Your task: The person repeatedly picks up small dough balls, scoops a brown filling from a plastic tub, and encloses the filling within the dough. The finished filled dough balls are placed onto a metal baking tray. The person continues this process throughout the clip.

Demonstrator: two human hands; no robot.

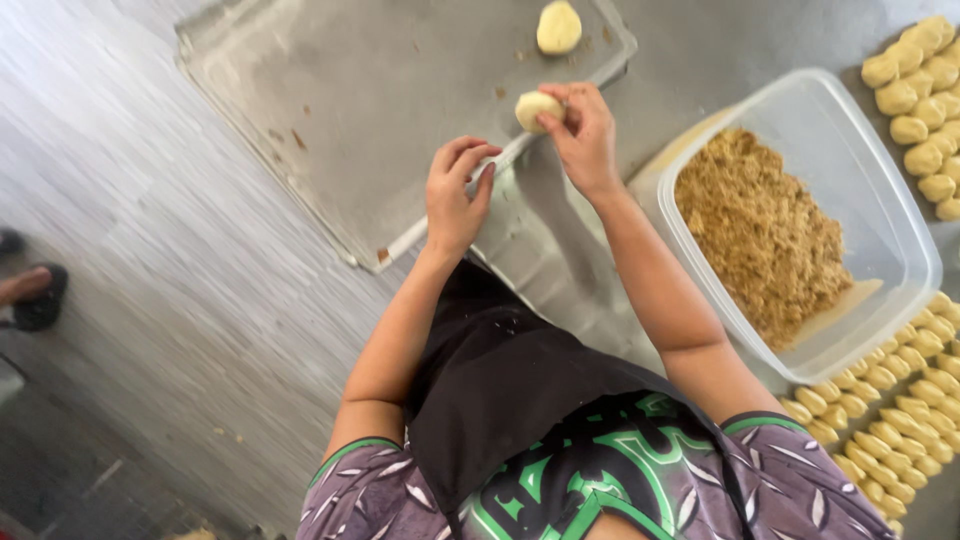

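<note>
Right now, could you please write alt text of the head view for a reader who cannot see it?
The right hand holds a dough ball over a metal tray; the left hand is empty beside it. One more dough ball lies on the tray, and a clear tub of brown crumbly filling sits to the right.

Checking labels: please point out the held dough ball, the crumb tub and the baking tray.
dough ball [533, 107], head view, its bare left side.
crumb tub [905, 225], head view, its clear right wall.
baking tray [380, 90], head view, bare middle.
</note>
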